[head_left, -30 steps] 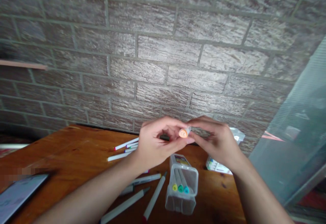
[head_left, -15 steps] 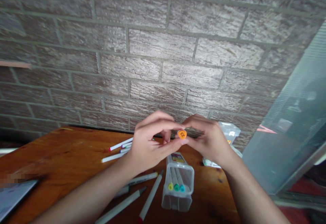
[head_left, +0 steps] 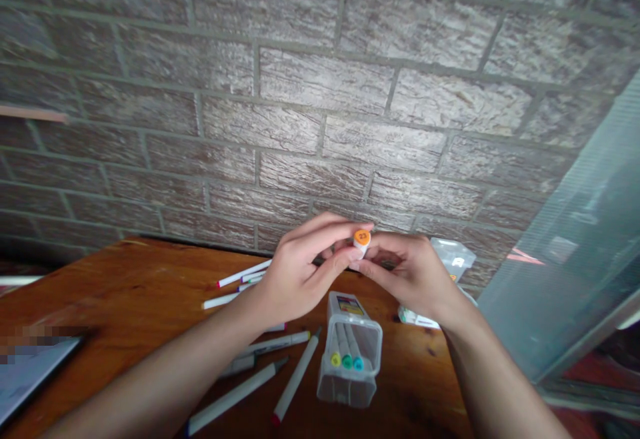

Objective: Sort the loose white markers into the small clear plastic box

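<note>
The orange-ended marker (head_left: 361, 242) is in the air near the clear case (head_left: 345, 391), pinched by left hand (head_left: 299, 267) and right hand (head_left: 419, 276); its orange end faces up toward the camera, long axis slanting downward; the case holds three markers (head_left: 347, 361), coloured ends nearest.

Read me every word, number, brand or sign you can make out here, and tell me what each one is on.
"23": on the orange end of the marker between the left hand and right hand.
Too small to read: marks on the yellow, green and blue marker ends in the clear case.
Too blurred: that case's label and the white mark on the container behind the right hand.
</note>
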Tool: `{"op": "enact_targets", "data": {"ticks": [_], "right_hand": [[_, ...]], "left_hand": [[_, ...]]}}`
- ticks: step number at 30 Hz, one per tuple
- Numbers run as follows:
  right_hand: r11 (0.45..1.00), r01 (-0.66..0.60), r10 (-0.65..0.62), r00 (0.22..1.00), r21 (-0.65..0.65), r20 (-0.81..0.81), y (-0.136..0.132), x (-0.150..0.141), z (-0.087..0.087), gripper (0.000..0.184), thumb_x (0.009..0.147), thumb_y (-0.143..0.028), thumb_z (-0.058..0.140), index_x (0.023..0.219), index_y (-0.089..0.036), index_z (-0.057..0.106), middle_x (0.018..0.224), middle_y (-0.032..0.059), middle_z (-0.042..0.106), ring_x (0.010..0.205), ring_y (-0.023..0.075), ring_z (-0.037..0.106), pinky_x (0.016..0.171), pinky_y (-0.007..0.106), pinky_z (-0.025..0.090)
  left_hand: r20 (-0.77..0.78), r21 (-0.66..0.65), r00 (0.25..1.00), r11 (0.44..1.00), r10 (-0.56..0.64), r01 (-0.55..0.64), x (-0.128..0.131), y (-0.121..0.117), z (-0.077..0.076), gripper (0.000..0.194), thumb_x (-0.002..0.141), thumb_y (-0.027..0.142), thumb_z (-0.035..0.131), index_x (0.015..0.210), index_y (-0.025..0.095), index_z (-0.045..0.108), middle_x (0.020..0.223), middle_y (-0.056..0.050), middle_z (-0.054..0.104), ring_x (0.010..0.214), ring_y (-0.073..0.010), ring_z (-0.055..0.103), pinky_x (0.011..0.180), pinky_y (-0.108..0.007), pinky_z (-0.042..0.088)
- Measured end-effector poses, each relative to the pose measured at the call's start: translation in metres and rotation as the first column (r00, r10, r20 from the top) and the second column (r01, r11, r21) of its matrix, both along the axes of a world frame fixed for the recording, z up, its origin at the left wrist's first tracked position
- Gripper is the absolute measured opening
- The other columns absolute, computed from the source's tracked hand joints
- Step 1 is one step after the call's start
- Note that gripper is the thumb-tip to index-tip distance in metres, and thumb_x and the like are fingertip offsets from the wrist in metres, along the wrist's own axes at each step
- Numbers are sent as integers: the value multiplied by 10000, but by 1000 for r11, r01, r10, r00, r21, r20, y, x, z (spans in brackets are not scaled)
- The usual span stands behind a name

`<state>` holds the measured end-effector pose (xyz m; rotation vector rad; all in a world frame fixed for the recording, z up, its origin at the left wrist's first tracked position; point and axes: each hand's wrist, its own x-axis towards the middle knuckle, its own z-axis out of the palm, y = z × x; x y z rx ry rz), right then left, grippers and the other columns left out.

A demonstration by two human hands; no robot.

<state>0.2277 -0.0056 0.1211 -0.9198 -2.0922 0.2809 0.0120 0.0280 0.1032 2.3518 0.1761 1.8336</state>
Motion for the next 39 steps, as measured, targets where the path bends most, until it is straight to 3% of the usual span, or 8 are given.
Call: {"op": "enact_targets", "data": {"ticks": [5, 11, 20, 39], "right_hand": [[995, 14, -11, 999, 95, -31, 1, -2, 1, 118, 974, -307, 796, 1020, -202, 826, 882, 39, 827, 782, 182, 744, 720, 286, 549], [991, -55, 64, 996, 124, -65, 3, -5, 2, 163, 969, -368, 817, 999, -209, 834, 854, 41, 805, 751, 172, 738, 685, 272, 554], [981, -51, 56, 998, 186, -25, 4, -3, 4, 115, 958, -315, 831, 1024, -221, 832, 880, 34, 799, 800, 173, 748, 722, 269, 560], [979, -35, 29, 999, 201, 33, 1, -2, 8, 59, 950, -174, 758, 966, -213, 799, 869, 31, 791, 794, 177, 749, 721, 285, 560]], "left_hand": [[11, -20, 999, 999, -50, 51, 4, -1, -5, 222, 936, 213, 834, 1157, 192, 818, 1008, -64, 773, 673, -87, 633, 593, -194, 549], [32, 36, 996, 996, -77, 76, 5, 1, -3, 144, 920, 179, 846, 1060, 159, 823, 978, -78, 813, 663, -90, 664, 581, -198, 536], [-2, 49, 998, 996, -68, 68, 4, 2, -5, 139, 939, 163, 823, 1076, 150, 813, 990, -83, 813, 717, -102, 700, 652, -218, 571], [-6, 51, 998, 997, -61, 61, 5, -2, -3, 143, 943, 148, 813, 1086, 159, 817, 1012, -91, 822, 687, -99, 682, 628, -218, 545]]}}
